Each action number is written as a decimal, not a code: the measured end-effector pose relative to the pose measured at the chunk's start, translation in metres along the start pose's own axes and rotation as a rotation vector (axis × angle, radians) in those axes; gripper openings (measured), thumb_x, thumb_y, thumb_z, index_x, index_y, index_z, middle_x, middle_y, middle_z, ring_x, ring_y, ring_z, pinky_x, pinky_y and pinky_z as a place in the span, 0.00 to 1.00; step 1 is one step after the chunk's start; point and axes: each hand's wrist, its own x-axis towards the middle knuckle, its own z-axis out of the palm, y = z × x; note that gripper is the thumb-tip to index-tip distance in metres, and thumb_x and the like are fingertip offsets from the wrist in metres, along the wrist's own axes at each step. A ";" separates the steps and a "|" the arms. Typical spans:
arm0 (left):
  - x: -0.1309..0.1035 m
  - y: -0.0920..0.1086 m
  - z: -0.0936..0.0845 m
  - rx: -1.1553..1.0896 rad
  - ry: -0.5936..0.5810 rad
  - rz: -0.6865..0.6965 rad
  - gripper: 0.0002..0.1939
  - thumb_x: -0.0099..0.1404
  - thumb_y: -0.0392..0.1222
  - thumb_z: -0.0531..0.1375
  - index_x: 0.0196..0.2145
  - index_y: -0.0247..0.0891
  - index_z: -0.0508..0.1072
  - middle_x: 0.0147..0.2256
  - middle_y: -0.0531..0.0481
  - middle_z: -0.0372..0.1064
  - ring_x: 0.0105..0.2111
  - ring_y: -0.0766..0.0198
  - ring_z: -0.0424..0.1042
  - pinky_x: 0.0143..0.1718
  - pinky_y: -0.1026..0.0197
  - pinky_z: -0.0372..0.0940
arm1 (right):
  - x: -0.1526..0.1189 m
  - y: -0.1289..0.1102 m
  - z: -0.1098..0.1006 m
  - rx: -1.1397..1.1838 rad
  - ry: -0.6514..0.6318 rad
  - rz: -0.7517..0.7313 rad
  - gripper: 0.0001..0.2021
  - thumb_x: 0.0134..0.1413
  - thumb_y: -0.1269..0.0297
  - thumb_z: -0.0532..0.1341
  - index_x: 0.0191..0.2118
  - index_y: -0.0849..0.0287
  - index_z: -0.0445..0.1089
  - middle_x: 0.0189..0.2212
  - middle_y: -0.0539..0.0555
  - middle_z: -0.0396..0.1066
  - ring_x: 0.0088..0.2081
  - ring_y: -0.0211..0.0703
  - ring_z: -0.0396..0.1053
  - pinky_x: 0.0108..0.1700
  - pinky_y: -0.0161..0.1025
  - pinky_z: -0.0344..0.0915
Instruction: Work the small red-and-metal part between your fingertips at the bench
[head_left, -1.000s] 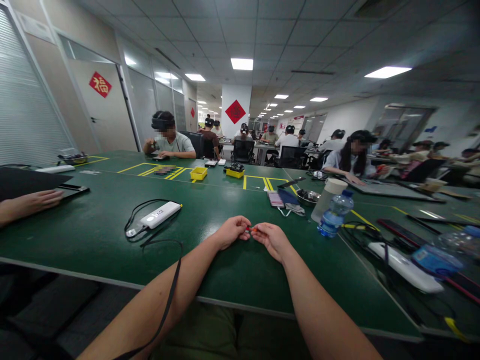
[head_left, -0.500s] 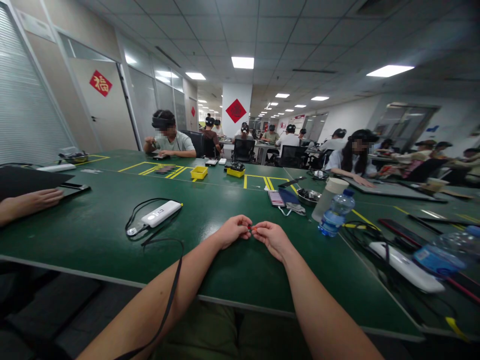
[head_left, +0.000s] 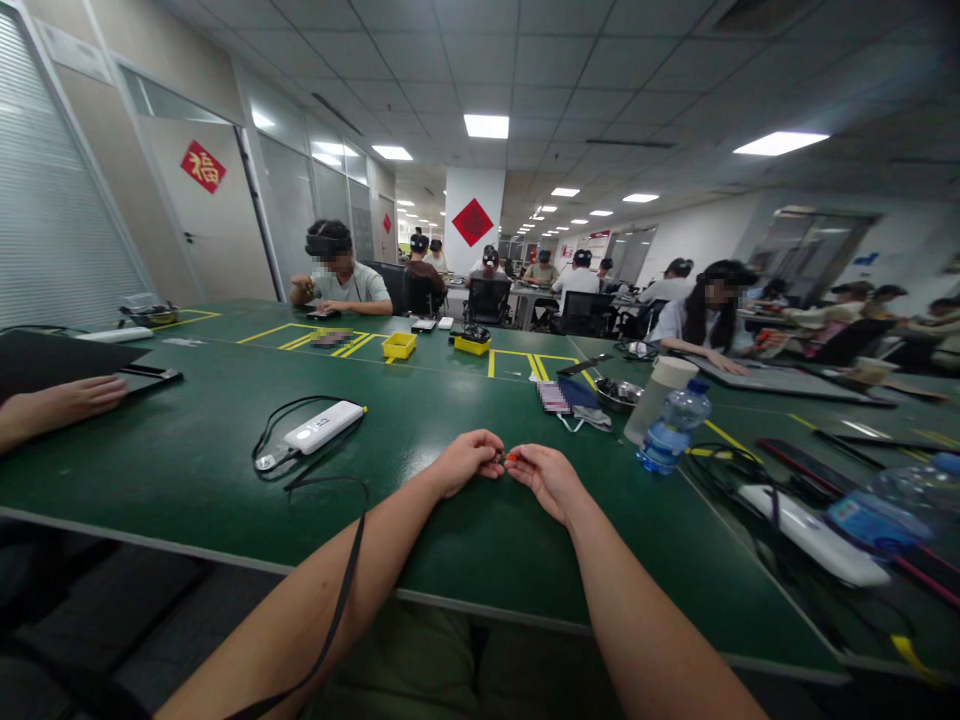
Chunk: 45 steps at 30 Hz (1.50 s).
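Just above the green table (head_left: 420,420), my two hands are nearly fingertip to fingertip. My left hand (head_left: 470,463) is closed in a pinch around something small and dark, mostly covered by the fingers. A small orange-red piece (head_left: 513,458) is pinched between the thumb and fingers of my right hand (head_left: 546,474). Its kind is too small to make out. A slim black strap (head_left: 352,550) runs across my left forearm.
Left of my hands lies a white power bank (head_left: 324,428) with a black cable. To the right stand a pale tumbler (head_left: 658,395) and a water bottle (head_left: 675,428). Farther back are a metal bowl (head_left: 617,392) and yellow trays (head_left: 399,346). A co-worker's hand (head_left: 82,398) rests at left.
My fingertips have shifted slightly, and the orange piece in my right hand shows a little more. Both hands stay in nearly the same place.
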 end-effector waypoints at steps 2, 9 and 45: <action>-0.001 0.001 0.000 0.014 -0.002 0.019 0.10 0.55 0.30 0.58 0.37 0.33 0.67 0.30 0.48 0.69 0.26 0.69 0.72 0.29 0.66 0.69 | 0.000 0.000 0.000 0.012 -0.003 0.007 0.05 0.49 0.67 0.62 0.30 0.65 0.71 0.28 0.58 0.74 0.29 0.38 0.72 0.34 0.34 0.71; -0.001 0.001 0.001 0.018 0.012 0.039 0.16 0.54 0.27 0.59 0.41 0.34 0.66 0.33 0.47 0.68 0.27 0.69 0.72 0.30 0.65 0.69 | 0.001 0.002 -0.001 -0.035 0.014 0.009 0.04 0.45 0.72 0.63 0.31 0.65 0.71 0.29 0.57 0.74 0.30 0.39 0.73 0.35 0.35 0.71; -0.001 0.002 0.003 0.036 0.047 -0.009 0.11 0.55 0.32 0.62 0.38 0.31 0.71 0.35 0.44 0.71 0.32 0.67 0.74 0.34 0.66 0.69 | 0.004 0.004 -0.002 -0.049 0.024 -0.008 0.08 0.39 0.72 0.65 0.30 0.62 0.69 0.29 0.55 0.73 0.30 0.41 0.73 0.31 0.36 0.68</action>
